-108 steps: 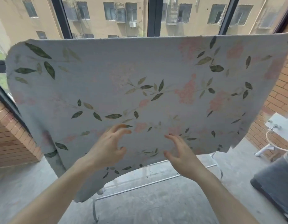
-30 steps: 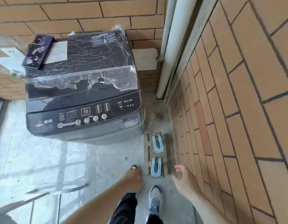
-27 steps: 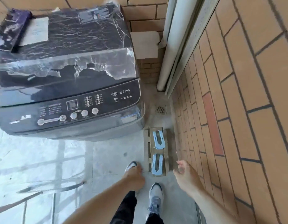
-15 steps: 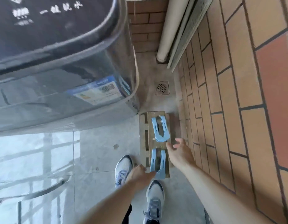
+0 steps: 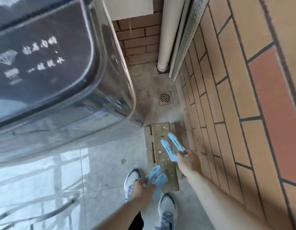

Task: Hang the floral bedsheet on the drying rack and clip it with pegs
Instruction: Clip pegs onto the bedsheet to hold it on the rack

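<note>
Two blue pegs are in the person's grasp, one in each hand. The right hand [image 5: 188, 161] pinches the closed end of the right peg [image 5: 173, 146], whose two long prongs splay up and away over the wooden board [image 5: 158, 130]. The left hand [image 5: 142, 188] has its fingers curled round the left peg [image 5: 156, 175], which is blurred; its rounded ends stick out past the fingers, over the near part of the board. Whether either peg touches the board cannot be told.

That board lies flat on the concrete floor [image 5: 110, 160], its long side running close along the foot of the brick wall [image 5: 243, 97] on the right. Both shoes [image 5: 167, 211] stand just short of the board's near end. Beyond the far end a square floor drain [image 5: 165, 97] sits in the concrete, and farther back a pale pipe [image 5: 168, 39] runs down the corner. A dark washing machine [image 5: 52, 72] wrapped in clear film fills the left side, its lower corner near the board.
</note>
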